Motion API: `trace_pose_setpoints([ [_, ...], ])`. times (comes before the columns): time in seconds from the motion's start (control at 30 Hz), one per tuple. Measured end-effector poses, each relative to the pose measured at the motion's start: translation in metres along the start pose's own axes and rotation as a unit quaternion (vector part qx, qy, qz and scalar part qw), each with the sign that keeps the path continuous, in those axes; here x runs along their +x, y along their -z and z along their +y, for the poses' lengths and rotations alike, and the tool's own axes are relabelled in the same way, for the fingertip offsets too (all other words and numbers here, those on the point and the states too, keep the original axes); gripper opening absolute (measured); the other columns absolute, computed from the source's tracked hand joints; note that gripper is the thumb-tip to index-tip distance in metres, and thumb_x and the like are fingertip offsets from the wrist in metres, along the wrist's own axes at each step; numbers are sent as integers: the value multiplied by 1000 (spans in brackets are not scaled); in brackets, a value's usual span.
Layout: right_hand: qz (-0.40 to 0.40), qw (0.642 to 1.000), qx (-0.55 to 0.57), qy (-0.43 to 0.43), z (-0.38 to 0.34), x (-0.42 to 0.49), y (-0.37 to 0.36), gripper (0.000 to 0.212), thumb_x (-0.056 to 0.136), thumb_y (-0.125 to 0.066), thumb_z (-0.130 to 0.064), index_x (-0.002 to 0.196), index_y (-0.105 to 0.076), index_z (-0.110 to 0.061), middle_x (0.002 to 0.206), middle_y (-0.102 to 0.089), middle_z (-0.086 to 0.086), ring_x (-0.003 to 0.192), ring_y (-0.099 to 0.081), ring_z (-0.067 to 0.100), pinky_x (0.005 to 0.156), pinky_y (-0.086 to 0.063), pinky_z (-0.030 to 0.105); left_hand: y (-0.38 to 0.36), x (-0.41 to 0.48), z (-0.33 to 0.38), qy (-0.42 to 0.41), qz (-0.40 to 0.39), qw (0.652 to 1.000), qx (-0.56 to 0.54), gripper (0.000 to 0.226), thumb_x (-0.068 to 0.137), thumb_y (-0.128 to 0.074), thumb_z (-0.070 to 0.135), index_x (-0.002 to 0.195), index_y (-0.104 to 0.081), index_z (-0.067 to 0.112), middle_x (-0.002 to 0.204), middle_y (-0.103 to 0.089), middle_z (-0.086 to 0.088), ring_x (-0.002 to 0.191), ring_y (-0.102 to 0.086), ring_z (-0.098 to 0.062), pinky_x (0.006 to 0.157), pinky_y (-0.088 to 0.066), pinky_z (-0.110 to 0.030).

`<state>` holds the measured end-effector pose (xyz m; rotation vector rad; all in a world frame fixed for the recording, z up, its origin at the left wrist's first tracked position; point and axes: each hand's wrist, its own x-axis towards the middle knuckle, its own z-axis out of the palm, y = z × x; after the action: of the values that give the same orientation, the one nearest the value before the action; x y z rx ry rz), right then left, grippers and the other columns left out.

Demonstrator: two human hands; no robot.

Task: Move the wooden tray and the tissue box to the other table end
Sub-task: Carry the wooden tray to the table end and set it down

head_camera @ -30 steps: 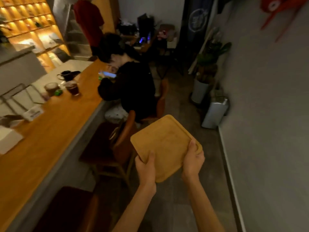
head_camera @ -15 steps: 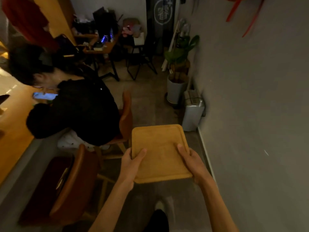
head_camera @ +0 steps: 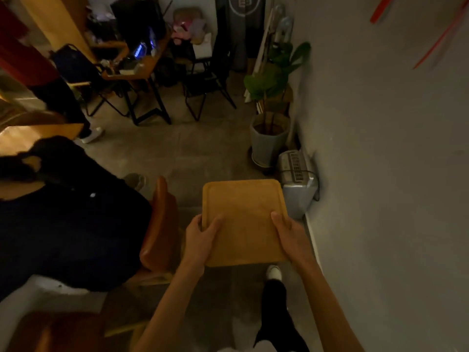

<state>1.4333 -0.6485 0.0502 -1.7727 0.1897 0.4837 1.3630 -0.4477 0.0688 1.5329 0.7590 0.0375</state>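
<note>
Wooden tray (head_camera: 245,219) carried level in mid-air above floor, centre frame. Left hand (head_camera: 200,240) clamped on near-left edge at 8 o'clock, thumb on top. Right hand (head_camera: 291,235) clamped on near-right edge at 4 o'clock. Seated person (head_camera: 66,219) at 9 o'clock; grey wall (head_camera: 380,174) at 3 o'clock. Tissue box out of frame.

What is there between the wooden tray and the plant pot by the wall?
In the head view, a grey floor appliance stands between the wooden tray and the plant pot, against the wall; the tray's far right corner overlaps it.
</note>
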Motion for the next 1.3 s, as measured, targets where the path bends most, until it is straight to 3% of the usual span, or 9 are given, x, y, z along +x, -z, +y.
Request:
trace_pose_setpoints([
  [0.13,-41,999,-17,4,-46,109,12,48,96,-49,-58,131,-53,-25,110,-61,-2,91,-59,11,75,-46,26,-46,90,45,12,49,999,-19,55,87,-70,42,131,-53,14,111,-63,-2,94,-64,-18,72,-53,-30],
  [0.3,-82,995,-53,11,-112,230,14,56,95,-49,-59,132,-57,-17,113,-65,1,90,-61,12,75,-46,27,-77,179,111,32,96,994,-47,43,88,-71,37,121,-55,15,110,-65,-8,95,-66,-24,70,-54,-31],
  [0.53,-136,988,-63,19,-187,353,-26,37,94,-55,-55,116,-60,-26,109,-66,-2,92,-63,13,85,-53,37,-76,289,163,42,155,984,-81,43,90,-69,34,124,-55,11,111,-66,-10,87,-66,-18,66,-53,-29],
  [0.63,-126,987,-93,27,-219,410,-56,49,90,-57,-62,116,-64,-21,113,-67,1,103,-65,22,98,-52,50,-67,349,188,45,174,979,-95,51,88,-70,38,129,-54,12,117,-65,-10,95,-67,-23,81,-58,-40],
  [0.73,-151,982,-108,30,-259,471,-92,53,88,-55,-66,114,-66,-21,108,-71,2,98,-68,21,92,-56,48,-50,414,217,41,186,976,-107,49,88,-70,40,127,-53,17,116,-65,-8,100,-67,-28,91,-56,-51],
  [0.9,-175,979,-85,66,-332,575,-185,39,93,-58,-55,112,-63,-22,105,-65,-3,91,-61,12,85,-49,33,9,535,268,9,211,970,-117,40,88,-69,40,117,-50,21,103,-65,-1,89,-68,-21,76,-59,-40],
  [1.07,-205,973,-78,72,-405,652,-276,43,93,-58,-54,118,-63,-19,109,-66,-3,97,-63,13,90,-52,35,77,634,321,-8,237,965,-112,69,83,-71,50,139,-47,18,122,-65,-9,100,-69,-29,88,-58,-54],
  [1.2,-237,963,-105,74,-442,696,-340,51,93,-56,-58,120,-66,-15,111,-70,1,100,-67,17,87,-55,35,118,683,342,-13,270,956,-112,72,81,-69,54,138,-49,15,124,-63,-7,104,-66,-27,91,-56,-52],
  [1.3,-270,952,-124,71,-461,727,-394,39,95,-56,-52,109,-65,-17,103,-70,0,91,-66,13,73,-54,28,150,724,344,-3,307,941,-141,58,89,-67,44,136,-47,16,121,-60,-3,102,-64,-22,86,-57,-42],
])
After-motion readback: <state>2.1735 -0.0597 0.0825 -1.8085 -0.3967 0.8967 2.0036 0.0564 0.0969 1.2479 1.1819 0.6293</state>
